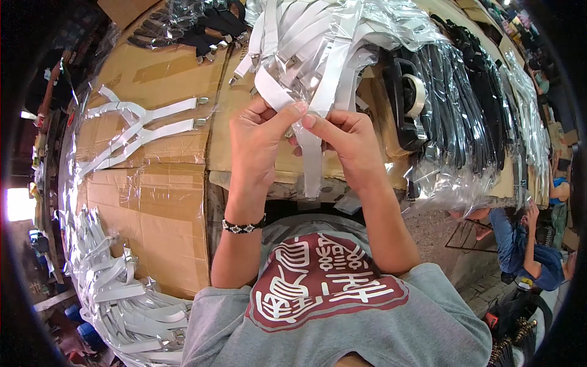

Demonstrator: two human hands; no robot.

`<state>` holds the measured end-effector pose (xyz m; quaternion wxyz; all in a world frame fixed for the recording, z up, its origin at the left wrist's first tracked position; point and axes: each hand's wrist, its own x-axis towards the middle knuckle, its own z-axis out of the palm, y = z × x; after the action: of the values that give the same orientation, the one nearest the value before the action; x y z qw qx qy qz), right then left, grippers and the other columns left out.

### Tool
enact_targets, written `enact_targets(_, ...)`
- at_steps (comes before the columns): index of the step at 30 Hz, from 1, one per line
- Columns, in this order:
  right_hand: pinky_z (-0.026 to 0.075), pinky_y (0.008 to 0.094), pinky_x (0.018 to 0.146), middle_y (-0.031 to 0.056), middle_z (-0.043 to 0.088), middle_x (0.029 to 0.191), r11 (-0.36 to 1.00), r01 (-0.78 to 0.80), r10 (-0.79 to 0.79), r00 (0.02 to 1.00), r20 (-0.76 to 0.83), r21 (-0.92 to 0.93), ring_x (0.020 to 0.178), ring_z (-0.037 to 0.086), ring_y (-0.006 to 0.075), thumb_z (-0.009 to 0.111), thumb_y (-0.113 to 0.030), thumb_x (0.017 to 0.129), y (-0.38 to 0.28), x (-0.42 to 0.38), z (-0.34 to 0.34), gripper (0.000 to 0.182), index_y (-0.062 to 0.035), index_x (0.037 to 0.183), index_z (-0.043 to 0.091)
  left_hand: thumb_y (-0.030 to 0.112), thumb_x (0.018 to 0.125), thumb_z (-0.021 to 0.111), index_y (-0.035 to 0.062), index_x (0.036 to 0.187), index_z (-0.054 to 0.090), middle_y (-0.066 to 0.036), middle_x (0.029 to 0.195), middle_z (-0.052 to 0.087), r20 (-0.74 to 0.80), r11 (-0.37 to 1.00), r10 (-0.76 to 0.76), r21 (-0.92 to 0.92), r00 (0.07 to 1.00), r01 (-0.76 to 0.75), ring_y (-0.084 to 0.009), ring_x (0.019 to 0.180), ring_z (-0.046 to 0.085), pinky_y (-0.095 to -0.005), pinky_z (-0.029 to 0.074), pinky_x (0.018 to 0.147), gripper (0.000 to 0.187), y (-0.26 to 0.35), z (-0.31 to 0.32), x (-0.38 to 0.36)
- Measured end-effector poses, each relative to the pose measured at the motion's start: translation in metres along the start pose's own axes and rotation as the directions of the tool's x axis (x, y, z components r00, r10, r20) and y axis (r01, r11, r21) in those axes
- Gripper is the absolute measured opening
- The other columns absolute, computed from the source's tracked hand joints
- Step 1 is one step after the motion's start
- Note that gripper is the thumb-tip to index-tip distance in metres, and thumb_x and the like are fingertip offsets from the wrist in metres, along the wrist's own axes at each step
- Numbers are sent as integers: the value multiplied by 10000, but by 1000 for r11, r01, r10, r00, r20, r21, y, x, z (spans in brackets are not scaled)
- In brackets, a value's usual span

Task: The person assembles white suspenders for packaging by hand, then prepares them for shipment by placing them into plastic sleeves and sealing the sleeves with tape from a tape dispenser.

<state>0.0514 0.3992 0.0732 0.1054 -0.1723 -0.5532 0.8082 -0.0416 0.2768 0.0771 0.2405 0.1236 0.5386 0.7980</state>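
My left hand (269,131) and my right hand (343,137) are raised side by side in front of my chest, thumbs nearly touching. Both pinch a white elastic suspender (275,90), whose straps meet between my fingers. One strap loops up on the left, another rises to the right, and a tail hangs below my hands. Just beyond lies a heap of white suspenders (306,30) with metal clips, partly in clear plastic. A separate white pair (140,122) lies on the cardboard (177,79) to the left.
A black tape dispenser (400,104) stands right of my hands, beside black suspenders in plastic (458,116). Black straps (214,33) lie at the upper left. More white suspenders (134,306) are piled at the lower left. A person (541,260) sits at the far right.
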Motion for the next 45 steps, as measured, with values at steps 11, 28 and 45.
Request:
enact_targets(11, 490, 236, 600, 46, 734, 863, 997, -43, 45, 998, 34, -57, 710, 645, 88, 778, -207, 887, 0, 2, -7, 263, 10, 1031, 742, 87, 839, 772, -12, 952, 723, -51, 838, 720, -2, 999, -38, -1, 999, 38, -89, 688, 627, -237, 463, 573, 157, 0, -2, 0)
enact_targets(28, 374, 239, 673, -8, 695, 828, 1000, 1, -1, 1000, -9, 13, 728, 528, 54, 821, -221, 820, -1, 6, -14, 240, -23, 946, 770, 130, 882, 773, -32, 1028, 703, -53, 940, 710, 2, 988, -35, 154, 999, 35, -85, 867, 628, -254, 490, 815, 229, -12, -16, -24)
enact_targets(45, 428, 226, 717, -1, 698, 873, 999, -10, 9, 999, -45, -41, 780, 574, 51, 757, -198, 894, -2, 0, -13, 225, 5, 990, 744, 37, 842, 760, -8, 907, 708, -36, 862, 698, -125, 990, -17, -143, 992, -1, -102, 799, 601, -250, 460, 768, 94, -21, -5, -28)
